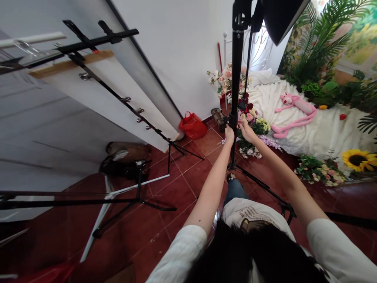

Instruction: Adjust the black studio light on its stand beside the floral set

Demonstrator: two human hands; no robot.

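Note:
A black light stand (236, 74) rises upright in front of me, with a dark lamp hood (281, 17) at its top right. My left hand (229, 133) is closed at the stand's collar, on its left side, with the fingertips partly hidden by the pole. Just right of the same collar, my right hand (245, 129) has its fingers bent near the pole; whether they press on it is too small to make out. The stand's legs spread over the red tiles below my hands.
A red bag (193, 125) lies by the wall. Backdrop stands with clips and a white board (132, 94) fill the left. Flowers (260, 125), a white fur cover (324, 129) with a pink plush toy (303, 105), and a sunflower (357, 160) are at right.

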